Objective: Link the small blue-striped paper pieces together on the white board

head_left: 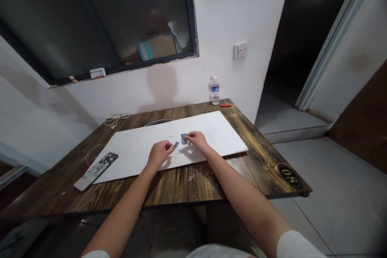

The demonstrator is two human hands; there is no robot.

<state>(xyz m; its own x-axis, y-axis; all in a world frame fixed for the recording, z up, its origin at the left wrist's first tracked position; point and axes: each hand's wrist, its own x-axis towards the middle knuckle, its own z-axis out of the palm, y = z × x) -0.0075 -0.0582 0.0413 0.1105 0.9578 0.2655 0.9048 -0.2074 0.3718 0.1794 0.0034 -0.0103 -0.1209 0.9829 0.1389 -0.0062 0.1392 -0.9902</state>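
Above the middle of a white board, my left hand pinches a small dark strip between thumb and fingertips. My right hand has its fingers closed on the edge of a small dark-blue sheet marked with several rows of blocks. Strip and sheet are close together but apart. What kind of things they are is too small to make out. Tiny pale-blue marks show on the board just beyond my hands.
A phone lies across the board's left edge on the wooden table. At the back stand a water bottle and, beside it, a red pen-like stick. A white cord lies at the back left. Wall and window rise behind.
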